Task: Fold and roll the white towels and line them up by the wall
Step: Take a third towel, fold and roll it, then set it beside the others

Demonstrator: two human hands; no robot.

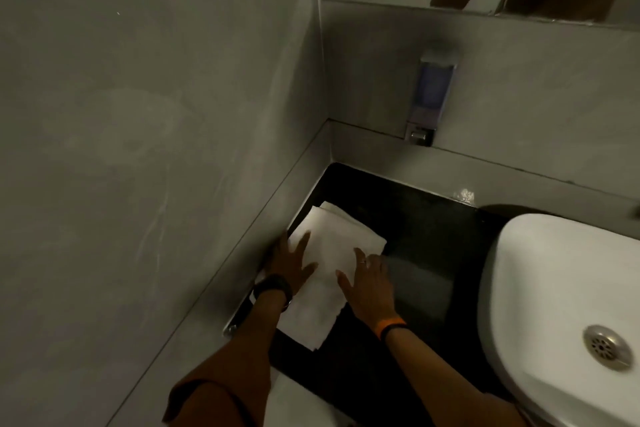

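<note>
We've got the white towel (pixel 329 274) flat on the black counter (pixel 426 253), just left of the sink (pixel 561 288), along the wall. Both hands, left (pixel 289 262) & right (pixel 369 282), fingers spread, palms down. Smooth outward, square edges b4 rolling tight.

Single head-worn view, looking forward and steeply down from close above into a wall corner (pixel 322 135), black desk (pixel 426 253) below, sink (pixel 540 288) at right.
</note>
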